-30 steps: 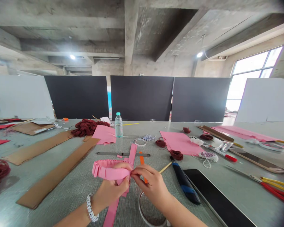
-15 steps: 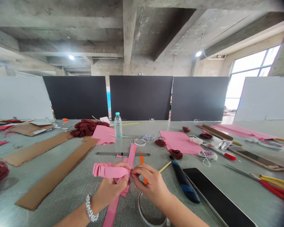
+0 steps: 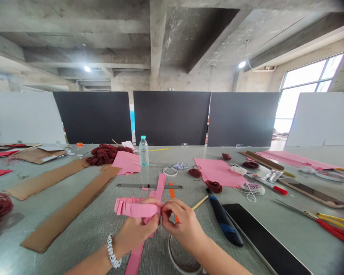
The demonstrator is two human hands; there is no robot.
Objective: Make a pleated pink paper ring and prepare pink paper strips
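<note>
A pleated pink paper strip (image 3: 132,208), bent round into a loop, is gripped near its right end by my left hand (image 3: 141,229). My right hand (image 3: 182,219) meets that end with thumb and index finger pinched together; whatever lies between those fingertips is too small to make out. Beneath both hands, flat pink strips (image 3: 137,256) lie on the table, one running up to a thin grey metal blade (image 3: 123,186). An orange strip (image 3: 172,191) sits just beyond my right hand. Below that hand is a roll of tape (image 3: 172,252).
Cardboard strips (image 3: 71,212) and dark red yarn (image 3: 103,154) lie left. A water bottle (image 3: 143,152) stands behind. To the right are a blue-and-black-handled tool (image 3: 225,221), a black tablet-like device (image 3: 258,236), scissors (image 3: 326,221), pink paper (image 3: 223,172) and a phone (image 3: 315,191).
Both hands have shifted very slightly to the right with the pleated strip. My right fingers have curled a little more at its end.
</note>
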